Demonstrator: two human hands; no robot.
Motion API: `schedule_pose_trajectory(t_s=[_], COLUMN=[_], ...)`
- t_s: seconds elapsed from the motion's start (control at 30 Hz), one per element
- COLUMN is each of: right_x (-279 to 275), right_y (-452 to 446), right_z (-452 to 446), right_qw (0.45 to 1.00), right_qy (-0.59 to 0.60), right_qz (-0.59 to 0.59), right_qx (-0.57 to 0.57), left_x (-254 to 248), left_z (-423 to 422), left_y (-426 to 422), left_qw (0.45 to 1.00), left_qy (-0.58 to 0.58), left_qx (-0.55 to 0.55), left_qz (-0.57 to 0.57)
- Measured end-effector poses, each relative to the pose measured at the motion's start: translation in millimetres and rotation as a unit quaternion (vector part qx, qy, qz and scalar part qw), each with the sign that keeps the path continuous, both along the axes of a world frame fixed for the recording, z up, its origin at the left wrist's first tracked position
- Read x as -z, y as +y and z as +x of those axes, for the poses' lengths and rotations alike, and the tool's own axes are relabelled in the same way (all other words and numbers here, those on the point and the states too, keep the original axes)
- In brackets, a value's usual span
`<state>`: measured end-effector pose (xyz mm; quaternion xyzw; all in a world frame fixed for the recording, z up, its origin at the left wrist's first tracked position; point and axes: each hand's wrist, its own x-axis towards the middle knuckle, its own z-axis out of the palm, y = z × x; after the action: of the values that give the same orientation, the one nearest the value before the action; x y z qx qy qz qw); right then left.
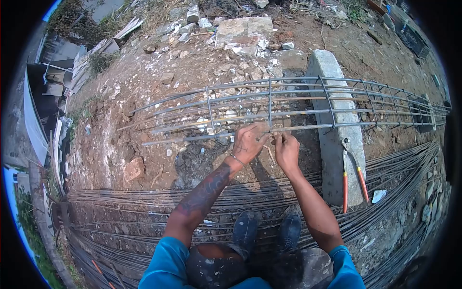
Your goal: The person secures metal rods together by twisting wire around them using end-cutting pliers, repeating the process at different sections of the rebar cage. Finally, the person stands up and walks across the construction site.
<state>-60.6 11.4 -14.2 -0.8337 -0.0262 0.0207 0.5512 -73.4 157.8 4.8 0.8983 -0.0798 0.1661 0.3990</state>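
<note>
A long cage of steel rebar (298,113) with square stirrups runs across the view, resting on a concrete block (332,144). My left hand (249,142) is closed at the near bar, beside the foot of a stirrup. Just right of it, my right hand (286,148) is closed in a pinch below the same bar. What the fingers of either hand hold is too small to make out. Pliers with red and yellow handles (345,178) lie on the concrete block, right of my right hand.
Bundles of thin steel rods (159,198) stretch along the ground around my shoes (245,230). Broken stones and a concrete slab (244,30) lie beyond the cage. A reddish stone (134,169) sits at the left. Boards (86,67) lean at the upper left.
</note>
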Motion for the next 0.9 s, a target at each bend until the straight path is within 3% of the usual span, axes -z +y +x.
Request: schedule_pose_trajectory(t_s=[0.27,0.37,0.47,0.5,0.57,0.6,0.67,0.77,0.83,0.9], right_x=[-10,-24,-31,-23,-22,-23,-27,-30,-25,-18], right_y=[1,-5,-13,-14,-17,-19,-21,-23,-23,-24], right_z=[-6,-1,7,10,20,23,27,30,27,22], right_qw=[0.995,0.995,0.989,0.976,0.901,0.901,0.84,0.855,0.87,0.918], right_qy=[-0.044,0.0,0.086,0.165,0.318,0.318,0.393,0.384,0.365,0.267], right_qz=[-0.073,-0.065,-0.007,0.089,0.28,0.281,0.364,0.327,0.297,0.238], right_qx=[-0.047,-0.078,-0.124,-0.11,-0.089,-0.089,-0.085,-0.122,-0.146,-0.173], left_x=[3,0,1,1,2,2,-3,-12,-20,-43], left_z=[-1,-1,-1,-1,0,-1,-5,-5,-5,-4], left_y=[-2,-1,-1,-1,0,0,2,-1,0,-5], left_qw=[0.998,0.995,0.994,0.993,0.992,0.991,0.989,0.986,0.992,0.995], left_qy=[-0.056,-0.092,-0.096,-0.104,-0.113,-0.112,-0.11,-0.129,-0.074,-0.02], left_qx=[-0.004,0.007,0.013,0.021,0.029,0.035,0.041,0.036,0.08,0.072], left_qz=[0.035,0.045,0.044,0.048,0.054,0.068,0.085,0.095,0.058,0.07])
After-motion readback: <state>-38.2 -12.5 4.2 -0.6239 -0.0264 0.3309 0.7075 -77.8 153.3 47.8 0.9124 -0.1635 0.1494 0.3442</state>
